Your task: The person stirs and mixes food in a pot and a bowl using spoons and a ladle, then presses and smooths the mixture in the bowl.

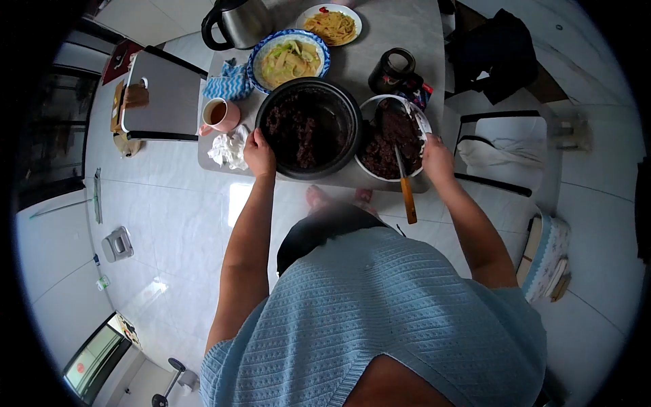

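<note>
My left hand (pixel 259 154) grips the left rim of a black pot (pixel 334 127), which holds dark reddish-brown food stuck to its inside. Right beside the pot, a white bowl (pixel 423 123) is filled with the same dark food. A spoon with an orange-brown handle (pixel 407 200) rests in the bowl, its handle sticking out over the table's front edge. My right hand (pixel 437 160) is closed on the right rim of this bowl. Neither hand touches the spoon.
On the grey table (pixel 230 62) are a pink cup (pixel 229 118), crumpled tissue (pixel 229 147), a blue striped cloth (pixel 228 84), a blue-rimmed plate (pixel 255 75), a noodle plate (pixel 357 26), a kettle (pixel 247 24) and a dark jar (pixel 384 76). Chairs (pixel 502 136) flank it.
</note>
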Demonstrator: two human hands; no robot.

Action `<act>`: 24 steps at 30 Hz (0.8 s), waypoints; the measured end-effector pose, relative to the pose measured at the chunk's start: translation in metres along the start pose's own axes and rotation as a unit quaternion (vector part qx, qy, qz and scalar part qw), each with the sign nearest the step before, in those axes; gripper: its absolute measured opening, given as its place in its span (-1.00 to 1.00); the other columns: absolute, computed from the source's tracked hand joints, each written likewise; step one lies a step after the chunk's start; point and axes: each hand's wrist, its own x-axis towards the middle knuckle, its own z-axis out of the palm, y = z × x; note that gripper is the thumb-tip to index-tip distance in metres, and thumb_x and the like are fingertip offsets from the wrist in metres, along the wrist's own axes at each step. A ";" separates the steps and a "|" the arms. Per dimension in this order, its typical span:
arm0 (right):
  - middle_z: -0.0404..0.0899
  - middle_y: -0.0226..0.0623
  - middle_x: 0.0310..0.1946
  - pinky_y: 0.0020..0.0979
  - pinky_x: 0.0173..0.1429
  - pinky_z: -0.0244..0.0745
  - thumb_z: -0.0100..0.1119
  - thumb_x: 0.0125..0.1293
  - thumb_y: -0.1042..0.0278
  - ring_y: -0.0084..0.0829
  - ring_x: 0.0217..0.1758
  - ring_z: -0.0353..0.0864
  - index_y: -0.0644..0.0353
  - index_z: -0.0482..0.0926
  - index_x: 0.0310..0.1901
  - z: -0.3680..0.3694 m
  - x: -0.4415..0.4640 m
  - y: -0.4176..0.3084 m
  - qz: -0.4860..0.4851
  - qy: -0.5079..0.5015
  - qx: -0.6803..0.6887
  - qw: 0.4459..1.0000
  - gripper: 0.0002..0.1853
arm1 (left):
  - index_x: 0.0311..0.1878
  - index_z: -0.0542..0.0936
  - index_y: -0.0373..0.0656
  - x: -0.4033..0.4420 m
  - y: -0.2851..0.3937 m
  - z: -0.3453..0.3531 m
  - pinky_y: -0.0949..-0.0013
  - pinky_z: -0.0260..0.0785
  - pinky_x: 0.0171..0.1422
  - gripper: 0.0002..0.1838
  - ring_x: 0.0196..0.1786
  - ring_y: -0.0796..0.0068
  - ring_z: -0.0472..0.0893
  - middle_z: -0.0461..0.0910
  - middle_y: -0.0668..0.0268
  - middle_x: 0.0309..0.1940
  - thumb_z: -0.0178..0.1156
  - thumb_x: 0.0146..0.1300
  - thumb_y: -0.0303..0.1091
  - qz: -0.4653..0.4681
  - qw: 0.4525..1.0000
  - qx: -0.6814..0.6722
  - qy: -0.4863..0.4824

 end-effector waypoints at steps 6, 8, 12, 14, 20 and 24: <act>0.59 -0.07 -0.25 -0.28 -0.17 0.47 0.04 0.30 0.36 -0.18 -0.25 0.61 0.23 0.50 -0.02 -0.007 -0.002 -0.014 0.086 -0.007 0.312 0.946 -0.75 | -0.14 0.60 -0.29 0.000 0.000 -0.001 0.30 0.40 -0.16 -0.63 -0.31 0.24 0.62 0.64 0.04 -0.38 0.03 0.33 -0.14 0.000 1.000 -0.011 -0.002; 0.59 -0.08 -0.26 -0.31 -0.17 0.46 0.05 0.30 0.34 -0.19 -0.26 0.60 0.23 0.50 -0.02 -0.015 0.000 -0.033 0.046 -0.033 0.347 0.936 -0.74 | -0.15 0.60 -0.29 -0.002 0.007 -0.002 0.29 0.40 -0.17 -0.64 -0.33 0.24 0.62 0.63 0.04 -0.41 0.04 0.32 -0.14 -0.001 1.000 -0.010 0.006; 0.60 -0.07 -0.29 -0.26 -0.23 0.47 0.05 0.28 0.34 -0.15 -0.31 0.61 0.18 0.52 -0.02 -0.024 0.004 -0.096 -0.096 -0.041 0.334 0.937 -0.74 | -0.11 0.58 -0.35 0.000 0.001 -0.002 0.33 0.38 -0.12 -0.60 -0.29 0.36 0.57 0.63 0.08 -0.36 0.01 0.34 -0.14 -0.019 1.000 -0.003 -0.009; 0.59 -0.08 -0.28 -0.19 -0.23 0.49 0.00 0.28 0.32 -0.08 -0.28 0.60 0.16 0.52 -0.02 -0.025 0.005 -0.127 -0.169 -0.028 0.260 0.950 -0.72 | -0.18 0.60 -0.27 -0.001 0.000 0.001 0.28 0.40 -0.18 -0.65 -0.34 0.21 0.61 0.62 0.03 -0.41 0.04 0.32 -0.14 0.005 0.999 -0.032 0.015; 0.60 -0.13 -0.41 -0.28 -0.44 0.52 0.00 0.11 0.44 -0.24 -0.46 0.65 0.29 0.47 0.03 -0.019 0.006 -0.195 -0.326 -0.077 -0.033 0.942 -0.60 | -0.17 0.60 -0.23 -0.002 0.004 -0.001 0.25 0.40 -0.18 -0.65 -0.32 0.13 0.61 0.61 0.01 -0.39 0.03 0.32 -0.11 -0.031 0.999 -0.017 0.009; 0.61 -0.14 -0.47 -0.35 -0.50 0.53 0.04 0.07 0.44 -0.30 -0.51 0.66 0.37 0.53 -0.17 -0.008 0.010 -0.219 -0.367 -0.044 -0.065 0.927 -0.72 | -0.14 0.59 -0.25 -0.002 0.002 -0.002 0.27 0.40 -0.16 -0.64 -0.31 0.19 0.59 0.61 0.02 -0.37 0.03 0.33 -0.11 -0.026 1.000 -0.006 0.008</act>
